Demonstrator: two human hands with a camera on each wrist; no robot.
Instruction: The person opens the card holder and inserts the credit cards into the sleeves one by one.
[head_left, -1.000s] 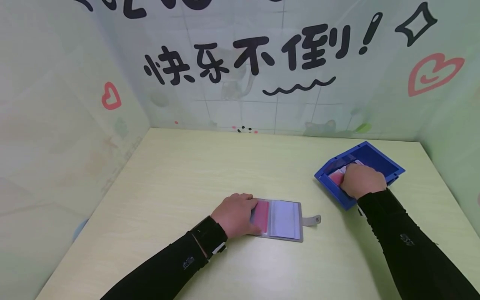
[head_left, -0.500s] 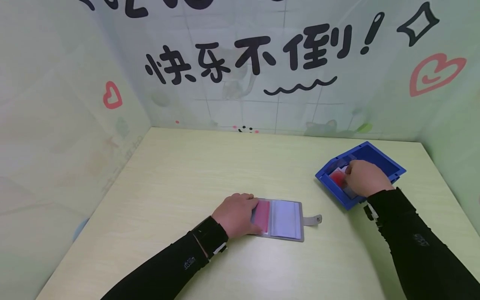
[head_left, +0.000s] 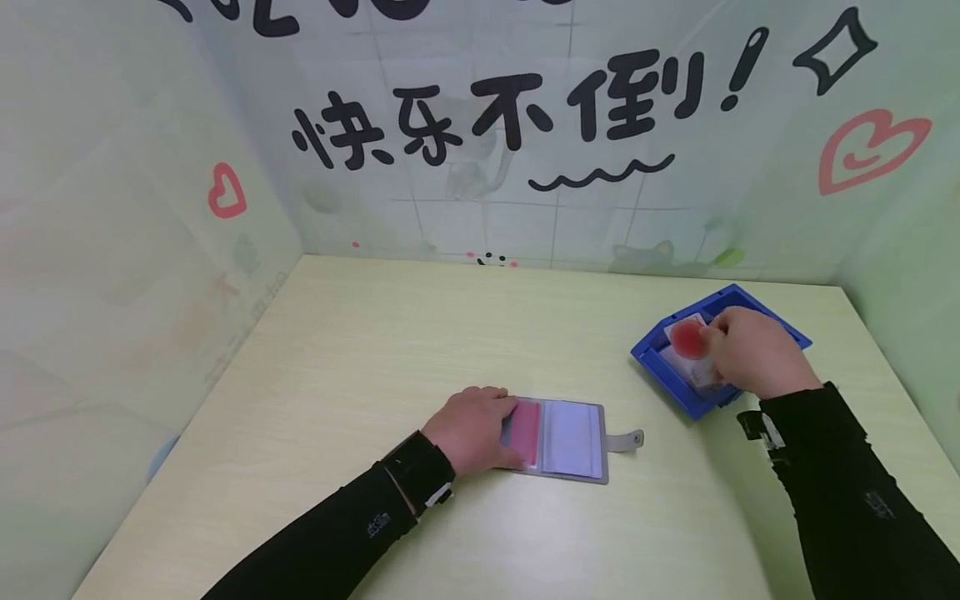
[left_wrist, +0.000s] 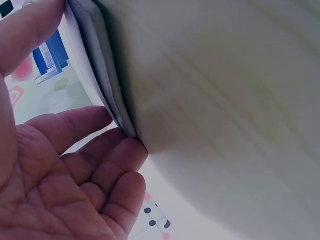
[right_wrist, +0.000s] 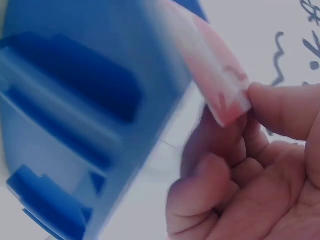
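A white card with a red spot (head_left: 691, 342) is pinched in the right hand's grip (head_left: 756, 354), just above the blue box (head_left: 780, 330). The left hand (head_left: 472, 429) lies flat, fingers straight, pressing the open card holder (head_left: 570, 440) on the surface (head_left: 390, 350)

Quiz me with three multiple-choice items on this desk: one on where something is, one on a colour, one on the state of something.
1. Where is the bin?
A. at the table's right
B. at the table's left
C. on the holder

2. What colour is the bin?
A. green
B. blue
C. yellow

3. How does the card holder lie?
A. shut
B. upright
C. open flat

Answers:
1 A: it sits by the right hand, which pinches a card above it.
2 B: its walls are blue.
3 C: both pages show, with the left hand resting on its left page.
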